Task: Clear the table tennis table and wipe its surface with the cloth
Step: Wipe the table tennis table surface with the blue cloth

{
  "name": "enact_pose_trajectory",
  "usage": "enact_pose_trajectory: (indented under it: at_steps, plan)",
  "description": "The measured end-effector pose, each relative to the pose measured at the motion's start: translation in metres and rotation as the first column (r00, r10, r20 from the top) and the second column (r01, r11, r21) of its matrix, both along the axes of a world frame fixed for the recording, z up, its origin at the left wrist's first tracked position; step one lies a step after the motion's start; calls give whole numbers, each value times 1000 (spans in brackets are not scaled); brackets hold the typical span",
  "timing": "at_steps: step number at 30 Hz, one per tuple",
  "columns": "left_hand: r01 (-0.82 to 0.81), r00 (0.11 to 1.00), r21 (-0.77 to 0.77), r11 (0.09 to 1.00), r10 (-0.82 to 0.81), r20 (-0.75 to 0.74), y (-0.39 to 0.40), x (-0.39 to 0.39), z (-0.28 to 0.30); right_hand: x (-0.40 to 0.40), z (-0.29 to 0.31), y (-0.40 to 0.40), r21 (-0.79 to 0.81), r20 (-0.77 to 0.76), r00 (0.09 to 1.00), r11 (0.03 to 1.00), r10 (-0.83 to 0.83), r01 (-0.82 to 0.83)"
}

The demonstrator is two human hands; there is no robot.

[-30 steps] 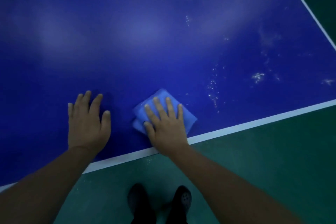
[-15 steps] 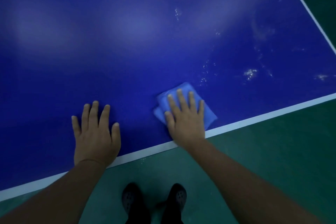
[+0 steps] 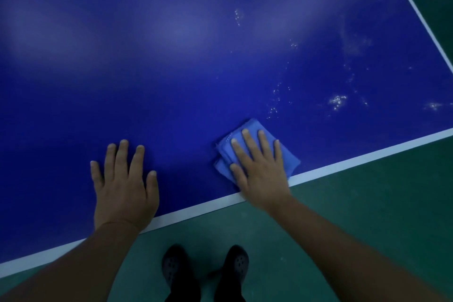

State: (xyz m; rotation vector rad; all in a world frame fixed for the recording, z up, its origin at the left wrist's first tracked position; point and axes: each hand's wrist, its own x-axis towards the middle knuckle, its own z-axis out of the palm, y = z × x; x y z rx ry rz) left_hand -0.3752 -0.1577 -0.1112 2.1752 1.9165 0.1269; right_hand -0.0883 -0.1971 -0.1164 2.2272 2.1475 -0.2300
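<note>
The dark blue table tennis table [image 3: 196, 68] fills most of the view, with a white line along its near and right edges. A folded light blue cloth [image 3: 247, 130] lies flat on it close to the near edge. My right hand [image 3: 259, 167] presses down on the cloth with straight, spread fingers and hides much of it. My left hand [image 3: 125, 186] rests flat on the bare table surface to the left of the cloth, fingers straight. White specks and smears [image 3: 337, 100] dot the table to the right of the cloth.
Green floor [image 3: 355, 216] runs below the near table edge and past the right edge. My two dark shoes [image 3: 206, 270] stand on it just short of the table.
My right hand has slid the cloth to the right along the near edge, closer to the white specks. My left hand has shifted right a little with it.
</note>
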Motion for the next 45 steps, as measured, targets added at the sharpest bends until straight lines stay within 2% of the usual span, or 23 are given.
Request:
enact_pose_trajectory:
  at_steps: [1,3,5,7,9,12,15,17,18,20,23,25,26,27,29,31,32,34,36,38,40,42,45]
  plan:
    - [0,1000,0,1000,0,1,0,0,0,22,-1,5,6,16,1000,1000,11,-11]
    - [-3,1000,4,1000,3,10,0,0,-1,77,1,17,33,77,960,964,-267,266]
    - [0,1000,-3,1000,0,9,0,-1,-2,120,9,18,-26,43,791,791,-610,612]
    - [3,1000,-3,1000,-3,8,1,-1,-2,113,15,14,-40,0,676,676,-737,736]
    - [1,1000,3,1000,-1,14,1,-1,-2,65,11,8,2,15,754,754,-657,657]
    - [-4,1000,5,1000,4,18,1,-1,-2,-18,2,23,100,-10,956,951,-293,292]
    - [-8,1000,-4,1000,8,12,2,0,0,-66,-2,69,109,-80,997,994,7,2]
    - [-14,1000,-11,1000,14,14,2,0,1,-56,-5,104,120,-63,994,990,88,-80]
    - [-14,1000,-14,1000,15,15,3,1,0,-36,-7,118,111,-30,998,993,54,-50]
    - [-12,1000,-18,1000,12,2,3,1,0,27,-7,131,80,44,984,982,-172,168]
    - [1,1000,-26,1000,-1,-21,3,0,0,119,8,127,16,-13,782,782,-623,623]
    - [2,1000,-33,999,-3,-20,3,0,0,117,12,122,-10,-60,665,666,-745,746]
    - [1,1000,-35,999,-1,-20,3,0,1,97,10,120,31,-42,699,698,-714,715]
    - [-1,1000,-35,999,0,-20,3,0,2,68,6,115,91,-35,789,784,-613,614]
    - [0,1000,-37,999,-1,-19,4,2,2,12,0,101,124,-14,978,970,-207,208]
    - [2,1000,-38,999,-3,-21,4,1,2,1,-2,88,43,-6,988,987,152,-152]
    - [-1,1000,-36,999,1,-18,4,1,2,20,-2,93,32,10,984,984,177,-177]
    - [-12,1000,-29,1000,12,-13,4,1,3,72,2,112,67,89,992,995,-84,78]
    - [-8,1000,-27,1000,8,-17,4,1,2,121,10,122,19,63,881,883,-468,468]
    - [-3,1000,-19,1000,3,-16,4,1,2,131,17,117,-47,-14,769,769,-639,638]
    - [-5,1000,-18,1000,5,-16,4,2,2,96,13,109,3,5,829,829,-559,559]
    - [-8,1000,-21,1000,8,-16,5,1,2,38,2,109,95,26,939,936,-344,340]
    - [2,1000,-13,1000,-2,-23,5,1,1,-59,-6,125,167,-16,1000,986,-5,8]
